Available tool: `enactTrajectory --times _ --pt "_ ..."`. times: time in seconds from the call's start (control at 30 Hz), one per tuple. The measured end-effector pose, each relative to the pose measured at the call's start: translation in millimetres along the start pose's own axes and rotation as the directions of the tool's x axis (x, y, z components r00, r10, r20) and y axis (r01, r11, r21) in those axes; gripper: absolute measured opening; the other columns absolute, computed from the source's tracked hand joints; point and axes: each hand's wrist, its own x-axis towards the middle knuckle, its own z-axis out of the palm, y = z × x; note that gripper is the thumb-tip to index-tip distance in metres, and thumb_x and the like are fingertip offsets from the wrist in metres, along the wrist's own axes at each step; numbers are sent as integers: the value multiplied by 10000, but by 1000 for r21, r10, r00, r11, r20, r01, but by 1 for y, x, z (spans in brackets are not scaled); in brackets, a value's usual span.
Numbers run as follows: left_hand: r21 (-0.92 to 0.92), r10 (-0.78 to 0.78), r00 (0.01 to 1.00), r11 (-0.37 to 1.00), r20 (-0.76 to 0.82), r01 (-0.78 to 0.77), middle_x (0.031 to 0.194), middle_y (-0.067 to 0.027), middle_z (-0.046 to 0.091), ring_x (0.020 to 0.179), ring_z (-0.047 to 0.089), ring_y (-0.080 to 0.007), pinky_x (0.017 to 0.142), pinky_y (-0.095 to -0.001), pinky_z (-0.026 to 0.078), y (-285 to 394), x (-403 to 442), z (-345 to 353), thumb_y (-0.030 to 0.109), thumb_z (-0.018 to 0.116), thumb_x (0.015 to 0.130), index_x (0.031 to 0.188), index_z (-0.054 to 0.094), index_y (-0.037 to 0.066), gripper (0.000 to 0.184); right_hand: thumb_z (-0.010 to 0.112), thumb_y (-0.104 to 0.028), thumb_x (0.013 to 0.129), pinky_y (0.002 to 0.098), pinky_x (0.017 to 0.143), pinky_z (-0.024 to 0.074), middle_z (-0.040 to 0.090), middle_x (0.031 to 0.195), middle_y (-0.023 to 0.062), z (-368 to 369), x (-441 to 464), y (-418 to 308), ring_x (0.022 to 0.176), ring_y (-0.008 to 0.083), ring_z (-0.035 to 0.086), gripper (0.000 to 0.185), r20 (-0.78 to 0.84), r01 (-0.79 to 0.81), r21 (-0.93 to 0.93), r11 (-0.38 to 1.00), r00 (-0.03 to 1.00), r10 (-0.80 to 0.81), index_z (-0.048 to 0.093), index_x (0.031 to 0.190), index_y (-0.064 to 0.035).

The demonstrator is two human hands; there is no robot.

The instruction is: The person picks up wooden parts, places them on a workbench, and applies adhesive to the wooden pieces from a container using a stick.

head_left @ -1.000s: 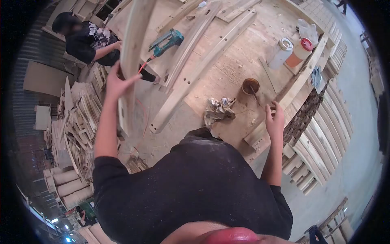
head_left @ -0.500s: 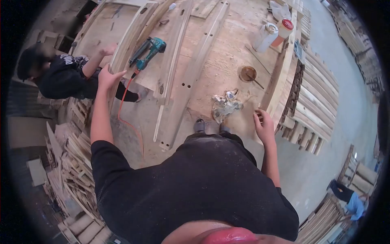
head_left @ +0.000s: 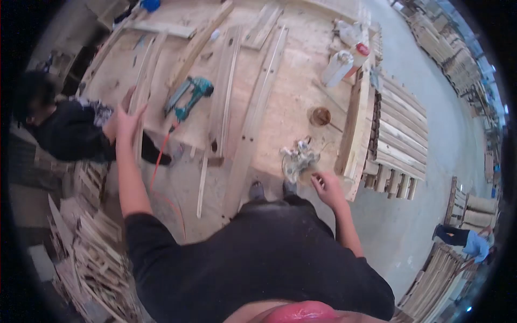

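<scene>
My left hand [head_left: 128,121] is wrapped round a long pale wooden piece [head_left: 148,81] at the left side of the workbench [head_left: 293,107]. Toward the bench's near right corner, my right hand [head_left: 325,185] has its fingers curled, and whatever may be between the fingertips is too small to make out. Just beyond it lies a crumpled, stained cloth [head_left: 300,160]. Farther back sits a small round pot [head_left: 320,116] of brown stuff with a stick in it. A teal nail gun [head_left: 189,98] with an orange hose rests between the held piece and other long wooden pieces [head_left: 254,116].
A co-worker [head_left: 70,129] in black is close by my left hand. Two plastic jugs [head_left: 338,68] stand at the bench's right side, beside a raised wooden rail [head_left: 357,126]. Stacked slats [head_left: 401,134] lie beyond it. Scrap wood [head_left: 97,264] fills the lower left. Another person [head_left: 474,243] is far right.
The held wooden piece has come down from upright to lying along the bench's left side, my left hand still on it. My right hand has moved left and nearer to me, toward the cloth.
</scene>
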Motion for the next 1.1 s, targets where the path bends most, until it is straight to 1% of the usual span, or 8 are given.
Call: enactTrajectory --times 0.03,0.1,0.17,0.3,0.47,0.63,0.77,1.1 --pt "289 -44 997 955 -70 63 1392 -286 512 1278 509 -413 1084 -438 401 58 -33 -36 467 851 705 1444 433 -14 975 657 -223 941 385 707 533 670 906 151 0 -1 -2 756 292 659 212 4 -8 -1 1000 1000 8 685 1043 -40" --pt "539 399 859 823 -321 -180 1365 -269 521 1304 470 -423 1115 -473 360 73 -50 -34 414 826 754 1431 465 21 861 647 -233 944 402 723 534 682 913 168 0 -8 -6 778 319 666 228 16 -56 -19 998 998 56 689 1048 -35" --pt "238 647 724 762 -240 -602 1361 -246 521 1304 467 -400 1108 -476 359 90 -68 -29 371 814 780 1394 506 28 768 643 -238 944 396 735 534 695 915 171 -4 -23 1 795 317 675 240 38 -111 -10 994 993 111 693 1058 -33" --pt "-404 613 782 692 -109 -598 1200 -203 624 1109 589 -359 968 -455 456 149 -160 41 264 815 795 1215 603 -9 544 643 -246 941 362 741 538 718 910 170 7 -63 54 802 269 699 270 97 -281 -16 959 955 282 699 1097 -33" --pt "-861 533 804 506 263 -54 968 -88 701 828 659 -158 785 -331 532 226 -318 154 185 786 844 1161 638 11 390 634 -299 945 345 674 559 733 897 176 41 -163 197 718 205 714 364 103 -668 173 724 744 661 694 1096 27" --pt "-786 783 71 616 617 39 1001 -92 709 888 668 -151 822 -328 548 277 -433 188 253 780 872 1232 624 14 461 640 -313 939 385 609 555 715 887 151 67 -311 336 717 244 707 386 162 -872 386 302 386 908 675 1123 24" --pt "-556 568 15 798 823 232 1092 -119 707 1001 658 -179 890 -336 523 296 -526 269 335 760 887 1247 627 23 495 630 -329 941 392 570 521 695 865 144 48 -409 397 709 235 678 391 111 -761 634 140 268 957 668 1110 21" --pt "-473 435 -228 616 871 -630 1110 -193 711 1011 689 -324 891 -398 536 443 -681 392 460 741 838 1203 654 14 583 393 -492 988 398 645 551 729 786 162 -39 -516 491 722 268 689 649 103 -832 524 185 277 955 726 872 53"
